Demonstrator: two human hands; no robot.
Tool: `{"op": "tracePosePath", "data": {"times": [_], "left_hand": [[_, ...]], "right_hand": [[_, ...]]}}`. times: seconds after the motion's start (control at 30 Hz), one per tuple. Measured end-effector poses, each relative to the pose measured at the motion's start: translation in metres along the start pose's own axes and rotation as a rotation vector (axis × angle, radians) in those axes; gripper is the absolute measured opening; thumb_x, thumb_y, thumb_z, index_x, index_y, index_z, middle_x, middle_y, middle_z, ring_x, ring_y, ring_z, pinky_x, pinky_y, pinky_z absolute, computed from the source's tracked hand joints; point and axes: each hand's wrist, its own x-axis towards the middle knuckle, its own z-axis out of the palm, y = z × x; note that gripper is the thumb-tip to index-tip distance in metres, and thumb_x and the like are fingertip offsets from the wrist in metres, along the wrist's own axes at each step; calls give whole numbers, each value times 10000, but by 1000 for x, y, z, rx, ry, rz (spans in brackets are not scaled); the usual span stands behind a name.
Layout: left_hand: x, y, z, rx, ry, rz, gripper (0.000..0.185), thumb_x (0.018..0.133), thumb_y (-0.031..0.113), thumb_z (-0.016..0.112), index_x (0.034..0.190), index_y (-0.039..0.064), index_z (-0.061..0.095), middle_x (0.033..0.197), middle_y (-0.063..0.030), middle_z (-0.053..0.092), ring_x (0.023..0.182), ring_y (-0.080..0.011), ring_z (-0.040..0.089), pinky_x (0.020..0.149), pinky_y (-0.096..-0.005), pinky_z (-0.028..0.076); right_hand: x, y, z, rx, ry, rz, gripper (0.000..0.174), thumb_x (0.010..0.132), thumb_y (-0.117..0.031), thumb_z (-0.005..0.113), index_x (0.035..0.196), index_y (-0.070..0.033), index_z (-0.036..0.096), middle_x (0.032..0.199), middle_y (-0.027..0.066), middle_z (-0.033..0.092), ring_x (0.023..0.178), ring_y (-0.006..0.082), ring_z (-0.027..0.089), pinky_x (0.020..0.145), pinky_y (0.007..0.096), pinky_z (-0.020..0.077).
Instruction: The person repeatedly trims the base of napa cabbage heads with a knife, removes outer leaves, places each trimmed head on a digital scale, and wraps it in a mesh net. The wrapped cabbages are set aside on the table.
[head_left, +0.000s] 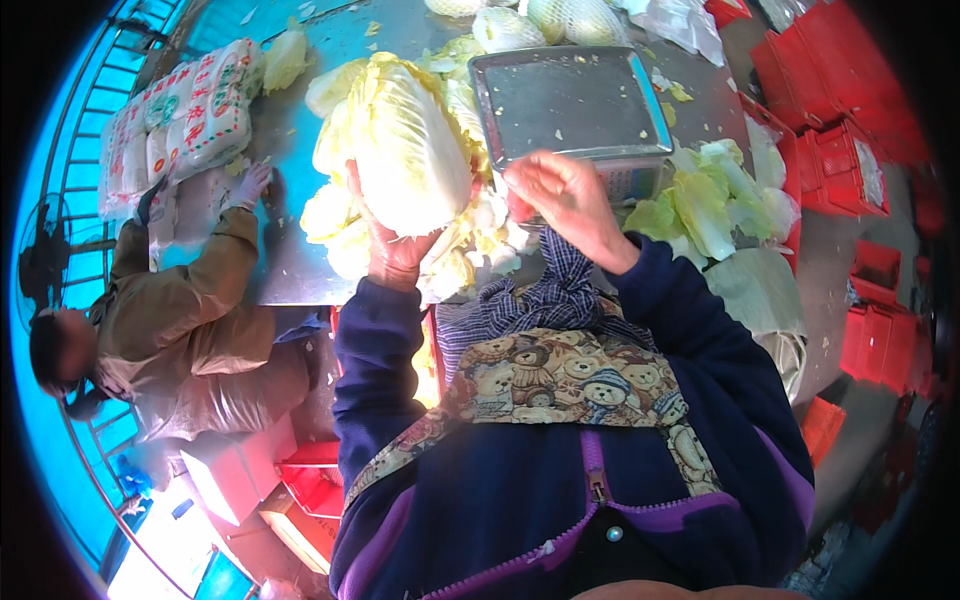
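My left hand (394, 244) holds a napa cabbage (409, 142) by its root end, the pale leafy head pointing away from me. My right hand (566, 199) is raised at the near edge of a metal-topped scale (562, 105), to the right of the cabbage. Its fingers are bent together; whether something small is between them cannot be made out. Loose cabbage leaves and trimmings (454, 274) lie beneath and around the held head. More green outer leaves (705, 199) lie in a heap right of the scale.
Net-wrapped cabbages (510, 28) lie at the table's far side. A co-worker (195, 307) with gloved hands stands at the left beside packed white bags (187, 112). A lone cabbage (285, 60) lies near those bags. Red crates (840, 172) stand on the right.
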Motion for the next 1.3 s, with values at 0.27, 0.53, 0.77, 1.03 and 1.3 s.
{"op": "tracePosePath", "data": {"times": [0.27, 0.53, 0.77, 1.03, 1.3], "left_hand": [[-2, -9, 8, 671, 24, 115, 795, 824, 443, 668, 1365, -50, 358, 1307, -163, 512, 1186, -261, 527, 1009, -378, 428], [-9, -21, 33, 963, 22, 197, 714, 701, 219, 770, 1281, -53, 453, 1166, -120, 593, 1059, -203, 578, 941, -316, 440], [-16, -25, 30, 885, 88, 314, 684, 704, 218, 746, 1269, -41, 461, 1146, -109, 584, 1038, -198, 573, 915, -313, 445], [-10, 11, 27, 168, 87, 424, 768, 791, 477, 609, 1411, 105, 351, 1369, -172, 435, 1228, -376, 451, 1043, -515, 380], [-8, 23, 39, 554, 155, 617, 662, 836, 433, 583, 1363, 76, 400, 1302, -118, 501, 1178, -277, 511, 1003, -442, 420]], "right_hand": [[13, -36, -24, -214, -120, -32, 456, 768, -190, 754, 1068, 105, 578, 943, 136, 682, 855, 150, 642, 768, 285, 522], [8, -16, -22, -478, -21, -57, 390, 684, -167, 722, 922, 105, 575, 801, 193, 665, 695, 217, 659, 633, 330, 515], [18, 13, -29, -541, 28, -21, 192, 782, -92, 592, 879, 74, 591, 655, 196, 610, 594, 212, 654, 542, 345, 490], [15, 56, -50, 347, 545, 201, 227, 857, -41, 519, 1036, 85, 580, 943, 180, 664, 800, 197, 686, 679, 297, 565], [6, 5, 13, -1, -56, 47, 527, 883, -293, 670, 1227, 48, 462, 937, 227, 670, 677, 210, 671, 576, 296, 529]]}}
